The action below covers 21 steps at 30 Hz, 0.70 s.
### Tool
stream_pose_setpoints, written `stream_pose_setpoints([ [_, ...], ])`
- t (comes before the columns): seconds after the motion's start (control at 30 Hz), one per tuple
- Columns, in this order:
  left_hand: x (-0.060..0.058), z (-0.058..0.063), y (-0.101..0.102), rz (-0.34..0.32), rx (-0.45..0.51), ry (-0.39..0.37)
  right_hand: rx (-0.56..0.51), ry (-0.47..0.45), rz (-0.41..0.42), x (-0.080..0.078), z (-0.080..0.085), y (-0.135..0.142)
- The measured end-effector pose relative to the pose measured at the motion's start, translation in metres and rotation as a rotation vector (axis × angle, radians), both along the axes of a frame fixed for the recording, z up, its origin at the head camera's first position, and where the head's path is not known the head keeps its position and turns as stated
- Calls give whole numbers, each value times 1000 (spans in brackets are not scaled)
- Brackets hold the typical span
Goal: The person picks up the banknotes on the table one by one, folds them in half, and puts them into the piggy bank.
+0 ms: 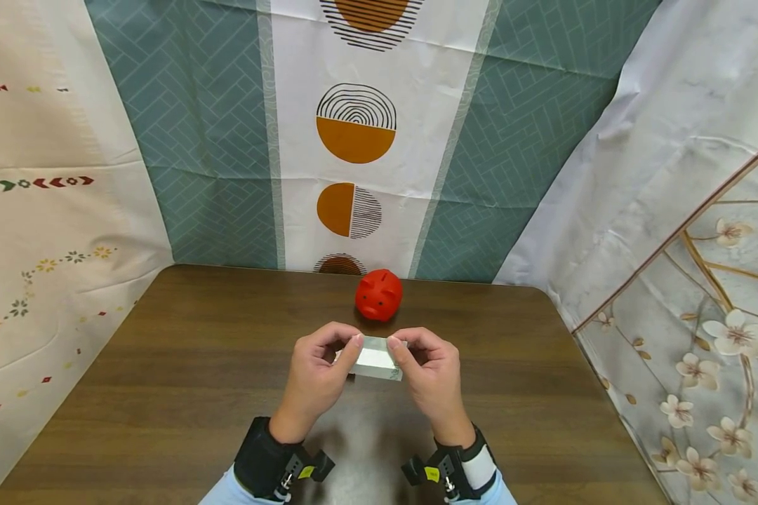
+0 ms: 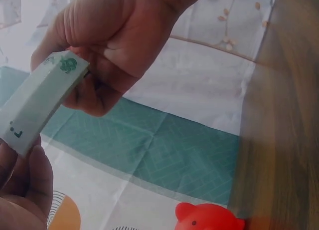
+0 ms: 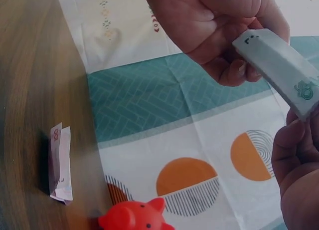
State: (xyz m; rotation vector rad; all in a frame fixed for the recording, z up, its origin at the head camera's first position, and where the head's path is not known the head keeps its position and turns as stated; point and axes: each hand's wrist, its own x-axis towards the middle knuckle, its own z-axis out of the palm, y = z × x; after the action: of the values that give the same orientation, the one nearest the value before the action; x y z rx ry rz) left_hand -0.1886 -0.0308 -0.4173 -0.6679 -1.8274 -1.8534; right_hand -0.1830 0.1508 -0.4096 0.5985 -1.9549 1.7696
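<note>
My left hand and right hand hold a folded green-and-white banknote between them, one at each short end. Each thumb lies on the near face, with curled fingers behind it. Creased lengthwise into a narrow strip, the note shows a green print near the right-hand end in the left wrist view. Both hands are raised over the table in front of a red piggy bank. A second folded banknote, pinkish, stands on the table in the right wrist view; my hands mostly hide it from the head view.
The brown wooden table reaches back to a green-and-white patterned cloth. A cream embroidered cloth hangs at the left, and a white flowered one at the right. The piggy bank stands near the back edge.
</note>
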Motion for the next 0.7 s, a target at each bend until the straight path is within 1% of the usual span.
stream_pose_setpoints([
  [0.17,1,0,0,-7,23,-4,-22,-14,-14,-1,0,1],
  [0.3,1,1,0,1,30,2,-27,-21,-21,-2,-2,3],
  [0.4,1,2,0,17,35,-2,-37,-28,-12,-2,-2,4],
  [0.53,1,3,-1,44,36,-21,-46,-14,-8,-3,-3,5],
  [0.6,2,3,-1,41,35,-34,-45,-3,-11,-3,-3,5],
  [0.7,2,3,-1,15,32,-49,-48,-10,-4,-3,-2,4],
])
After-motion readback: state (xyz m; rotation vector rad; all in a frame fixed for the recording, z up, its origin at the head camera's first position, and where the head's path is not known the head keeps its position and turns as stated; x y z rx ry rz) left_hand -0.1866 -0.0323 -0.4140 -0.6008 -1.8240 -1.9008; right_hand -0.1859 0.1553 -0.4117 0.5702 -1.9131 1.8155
